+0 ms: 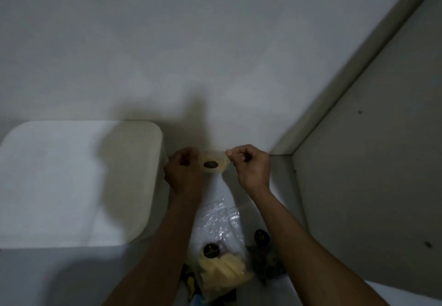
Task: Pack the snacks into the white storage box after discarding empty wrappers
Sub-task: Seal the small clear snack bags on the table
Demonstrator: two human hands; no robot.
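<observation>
My left hand [183,170] and right hand [251,165] pinch the two ends of a small clear snack packet [213,163], stretched between them with a dark round label or filling at its middle; the fingers of both are curled tight on the film. The packet hangs in front of a pale wall, above the other things. It looks light, thin and crinkly, likely slippery, so I judge the sealed end flaps the best place to grip, not the soft middle, which could crush.

At nine o'clock from my hands sits the white storage box [79,183], its rounded lid still on, near my left wrist. At six o'clock, between my forearms, lies a heap of snacks [222,269]: a yellowish bag with a dark round label, crumpled clear wrappers [218,222] just above it, and darker packets [263,255] toward five o'clock. The light is dim and the picture blurred, so I cannot tell whether the packet I hold is full or empty. A pale panel [373,138] rises at three o'clock.
</observation>
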